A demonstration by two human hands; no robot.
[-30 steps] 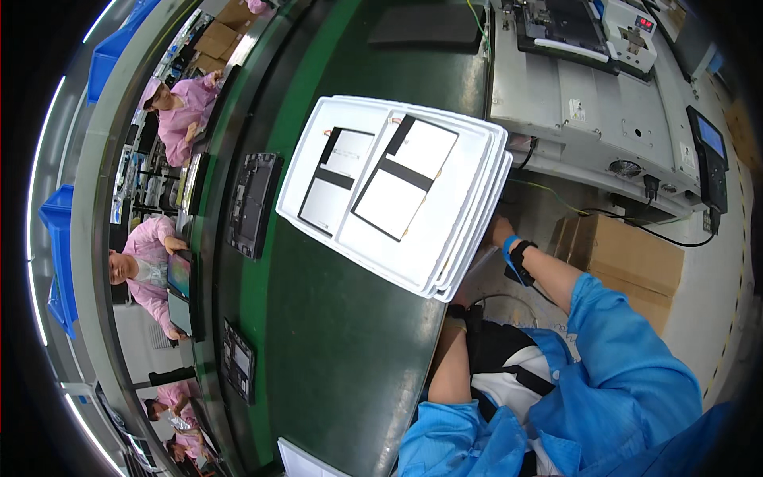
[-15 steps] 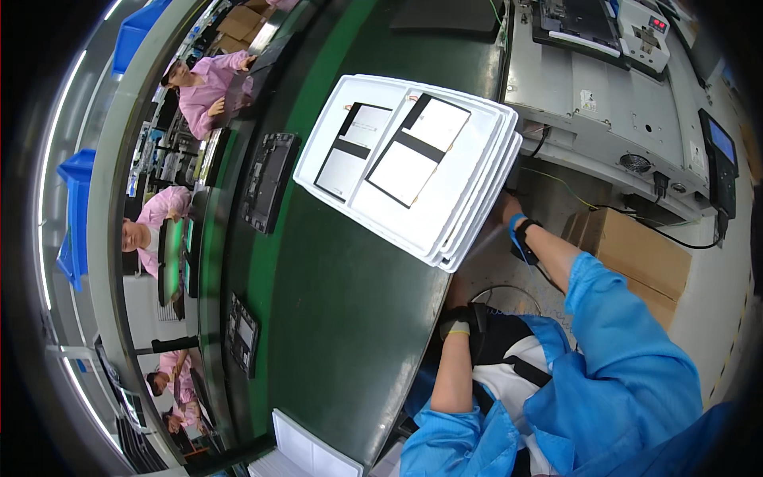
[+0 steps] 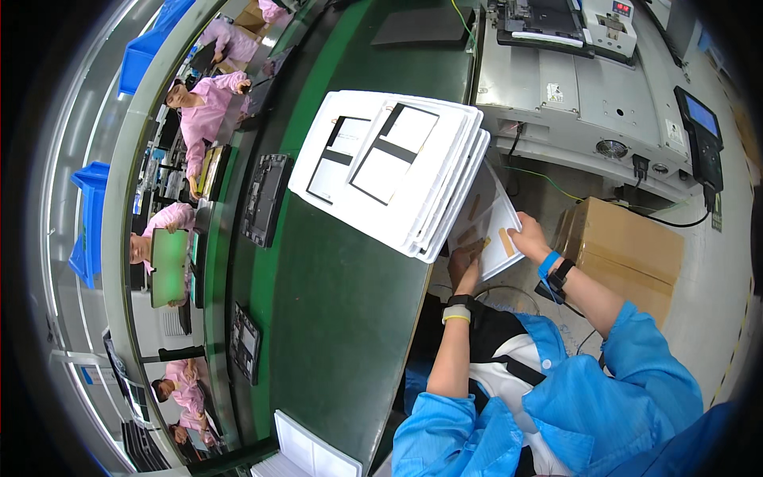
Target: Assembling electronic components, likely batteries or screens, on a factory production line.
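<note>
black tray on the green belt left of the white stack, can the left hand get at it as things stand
Probably not easily. The left hand is under the overhanging white tray stack, at a thin white sheet. The black tray lies beyond that stack, which blocks a direct path.

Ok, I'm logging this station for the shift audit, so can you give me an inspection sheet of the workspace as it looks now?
Surface: green conveyor belt, curving through the view.
Job's things: a stack of white trays overhanging the belt's edge, two panels in its top tray; a thin translucent sheet with tan tape pieces below the stack.
Clutter: cardboard box on the floor; dark framed units on the belt's far side.
Hands: left hand under the sheet; right hand gripping its edge.
Cables: black cable and a yellow-green wire beside the grey machine.
Surroundings: people in pink coats across the belt; blue bins.
</note>
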